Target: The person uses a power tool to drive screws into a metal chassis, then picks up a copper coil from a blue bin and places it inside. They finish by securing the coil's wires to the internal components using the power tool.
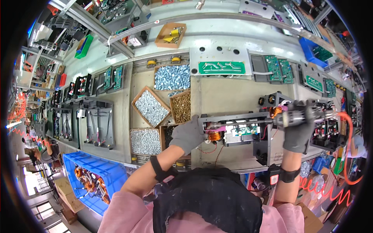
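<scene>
My gloved right hand (pixel 298 134) is wrapped round a pneumatic screwdriver (pixel 290 118), held level. Its long shaft runs leftward along a black metal chassis (pixel 237 116). At the chassis's left end, my gloved left hand (pixel 186 135) closes on the end plate, close to the driver's tip. The exact point where the bit meets the plate is hard to make out. Inside the chassis are a copper coil (pixel 214 136), a silver heat sink (pixel 234 138) and a small green board (pixel 251 129). Thin red wires trail from its near side.
Boxes of silver screws (pixel 151 107), brass-coloured fasteners (pixel 181 107) and shiny metal parts (pixel 172 77) lie left of the chassis. A panel with a green circuit board (pixel 221 68) lies beyond it. A red air hose (pixel 351 130) loops at right. A blue crate (pixel 72 161) stands lower left.
</scene>
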{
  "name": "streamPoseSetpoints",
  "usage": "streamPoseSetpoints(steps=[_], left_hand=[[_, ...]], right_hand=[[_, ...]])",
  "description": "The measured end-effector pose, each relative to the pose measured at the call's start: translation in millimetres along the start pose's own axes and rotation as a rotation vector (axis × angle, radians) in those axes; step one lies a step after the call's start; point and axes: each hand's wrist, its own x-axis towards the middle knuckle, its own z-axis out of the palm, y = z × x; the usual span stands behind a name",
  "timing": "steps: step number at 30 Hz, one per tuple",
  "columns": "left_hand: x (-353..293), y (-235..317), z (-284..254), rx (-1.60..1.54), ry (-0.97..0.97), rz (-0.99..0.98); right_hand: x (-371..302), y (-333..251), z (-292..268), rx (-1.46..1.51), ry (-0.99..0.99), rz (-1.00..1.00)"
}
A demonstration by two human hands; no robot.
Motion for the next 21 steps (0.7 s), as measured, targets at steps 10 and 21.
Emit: streamPoseSetpoints(steps=[10, 21], left_hand=[[-12, -16, -4, -0.154, 0.035, 0.079], [-25, -64, 12, -0.358, -0.005, -0.001]], right_hand=[[24, -92, 177, -0.438, -0.328, -0.622], [156, -35, 272, -0.347, -0.516, -0.843]])
